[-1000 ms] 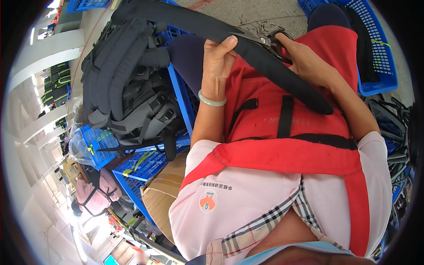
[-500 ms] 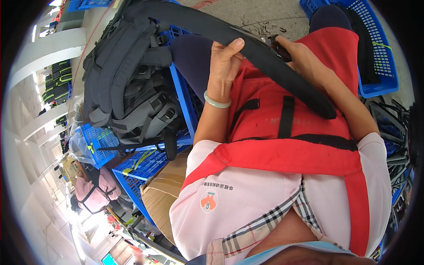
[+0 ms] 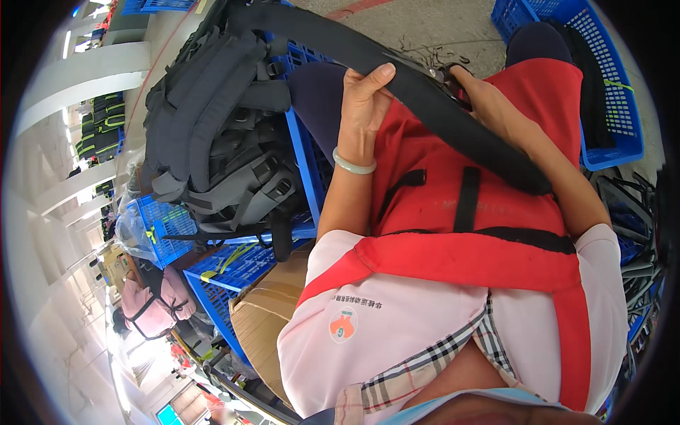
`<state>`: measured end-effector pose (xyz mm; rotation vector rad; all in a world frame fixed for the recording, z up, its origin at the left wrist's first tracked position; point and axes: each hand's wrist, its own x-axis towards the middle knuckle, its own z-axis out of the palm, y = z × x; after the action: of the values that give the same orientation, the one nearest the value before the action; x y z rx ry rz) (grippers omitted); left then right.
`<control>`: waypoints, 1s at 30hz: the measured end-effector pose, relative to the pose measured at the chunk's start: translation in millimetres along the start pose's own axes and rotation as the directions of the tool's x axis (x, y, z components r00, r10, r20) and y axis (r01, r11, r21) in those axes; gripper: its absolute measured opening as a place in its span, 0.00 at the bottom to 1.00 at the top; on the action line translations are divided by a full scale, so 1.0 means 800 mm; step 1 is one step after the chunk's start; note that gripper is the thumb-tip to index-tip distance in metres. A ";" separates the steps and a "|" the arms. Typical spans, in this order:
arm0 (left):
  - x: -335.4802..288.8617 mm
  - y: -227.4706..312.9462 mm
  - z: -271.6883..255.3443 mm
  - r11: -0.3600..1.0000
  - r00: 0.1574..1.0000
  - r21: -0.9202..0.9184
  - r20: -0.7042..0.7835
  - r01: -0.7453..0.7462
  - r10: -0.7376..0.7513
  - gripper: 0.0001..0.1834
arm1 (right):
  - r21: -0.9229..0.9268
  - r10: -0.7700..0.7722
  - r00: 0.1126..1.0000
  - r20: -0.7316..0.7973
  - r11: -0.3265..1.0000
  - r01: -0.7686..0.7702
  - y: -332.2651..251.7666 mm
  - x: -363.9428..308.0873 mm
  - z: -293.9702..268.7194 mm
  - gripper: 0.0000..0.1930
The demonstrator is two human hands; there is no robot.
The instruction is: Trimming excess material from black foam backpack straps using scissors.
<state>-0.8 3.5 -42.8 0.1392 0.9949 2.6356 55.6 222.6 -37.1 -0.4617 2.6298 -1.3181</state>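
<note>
A long padded black strap [image 3: 453, 124] runs across my lap from the pile at upper left to a free end near my right forearm. Its upper part is pinched by my left hand [image 3: 365, 103], with the thumb lying on top. On the far side of the strap my right hand [image 3: 492, 106] is closed round dark-handled scissors [image 3: 457, 88]. Their metal part shows beside the strap's edge, and the blade tips are hidden. Dark grey backpacks [image 3: 198, 134] with straps and buckles are heaped next to my left arm; the strap leads up to that heap.
A blue crate [image 3: 306, 159] stands under the backpacks. Another blue crate [image 3: 630, 142] with black pieces is at upper right. Grey frame-like parts [image 3: 627, 212] lie by my right elbow. A cardboard box [image 3: 265, 304] is at left. Dark scraps [image 3: 443, 55] litter the floor. Farther left sits another person [image 3: 149, 304].
The view has shifted slightly, so everything appears a little lower and to the right. My right hand and the scissors have moved slightly against the strap; the left grip stays the same.
</note>
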 end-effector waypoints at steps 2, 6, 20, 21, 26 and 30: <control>0.001 0.002 -0.001 1.000 1.000 0.030 0.022 -0.003 0.002 0.08 | -0.013 -0.032 0.999 -0.015 0.999 0.031 0.000 0.001 -0.001 0.24; 0.000 0.002 0.000 1.000 1.000 0.021 -0.003 0.000 0.000 0.08 | 0.002 -0.024 0.998 0.056 1.000 0.023 -0.014 0.007 -0.012 0.22; 0.004 0.003 0.005 1.000 0.999 0.013 -0.037 0.029 -0.028 0.09 | -0.063 -0.044 0.999 0.001 0.997 0.044 0.007 0.010 -0.008 0.23; 0.006 0.004 -0.001 1.000 0.999 0.015 -0.040 0.025 -0.024 0.09 | -0.055 -0.061 0.998 -0.011 0.997 0.060 0.008 0.013 -0.005 0.24; 0.008 -0.001 -0.019 0.999 1.000 0.046 0.010 -0.003 0.002 0.09 | 0.031 -0.004 1.000 0.024 1.000 0.003 0.000 0.012 -0.007 0.25; 0.006 -0.004 -0.010 1.000 1.000 0.022 0.018 0.011 -0.012 0.09 | -0.021 -0.062 0.998 -0.016 0.998 0.062 -0.003 0.015 -0.006 0.26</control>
<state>-6.2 2.0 -50.7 0.1622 1.0162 2.6088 43.1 220.9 -32.5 -0.5415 2.6658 -1.3190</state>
